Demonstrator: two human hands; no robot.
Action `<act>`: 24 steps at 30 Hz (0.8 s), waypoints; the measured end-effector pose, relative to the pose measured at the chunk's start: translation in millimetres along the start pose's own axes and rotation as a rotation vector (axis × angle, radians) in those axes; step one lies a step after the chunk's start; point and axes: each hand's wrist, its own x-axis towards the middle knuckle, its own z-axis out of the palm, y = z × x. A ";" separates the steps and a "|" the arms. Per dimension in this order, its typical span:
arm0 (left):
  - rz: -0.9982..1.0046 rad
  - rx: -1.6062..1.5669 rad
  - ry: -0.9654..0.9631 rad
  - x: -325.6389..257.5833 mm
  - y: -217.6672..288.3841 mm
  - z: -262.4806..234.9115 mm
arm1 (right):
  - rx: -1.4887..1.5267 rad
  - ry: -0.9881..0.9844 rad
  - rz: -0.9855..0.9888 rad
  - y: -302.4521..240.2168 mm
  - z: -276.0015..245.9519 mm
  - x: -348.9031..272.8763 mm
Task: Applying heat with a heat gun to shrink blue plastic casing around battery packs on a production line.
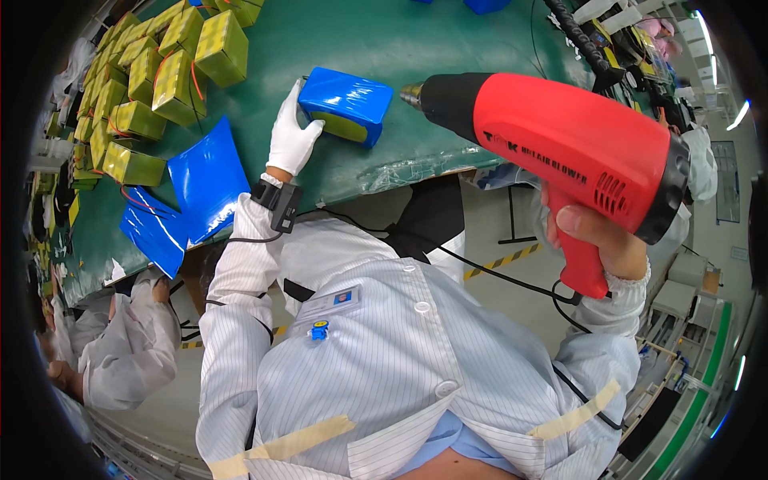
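A red heat gun (560, 144) with a black collar and metal nozzle is gripped by its handle in my bare right hand (596, 232). Its nozzle points left at a battery pack (348, 98) in shiny blue wrap, with a small gap between them. My left hand (293, 138), in a white glove, holds the pack at its left end, thumb along the near side. A yellow-green patch shows on the pack's near face, where the blue film leaves it uncovered. The pack is at the near part of the green table (320, 40).
Many yellow-green battery packs (180, 84) with red and black wires crowd the table's left. Blue film sleeves (210, 180) lie near its front edge. A black cable (496, 274) hangs across my front. Another person's sleeve (132, 352) is at lower left.
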 end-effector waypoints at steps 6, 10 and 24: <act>0.160 0.414 0.048 -5.2 18.3 -3.0 | 0.043 -0.032 0.012 -0.3 -9.7 -7.8; 0.139 0.425 0.046 -8.8 17.4 -8.9 | 0.009 -0.088 0.041 8.1 -16.8 -6.8; 0.089 0.295 0.005 -9.9 13.3 -13.8 | 0.027 -0.129 0.079 7.7 -14.1 -12.1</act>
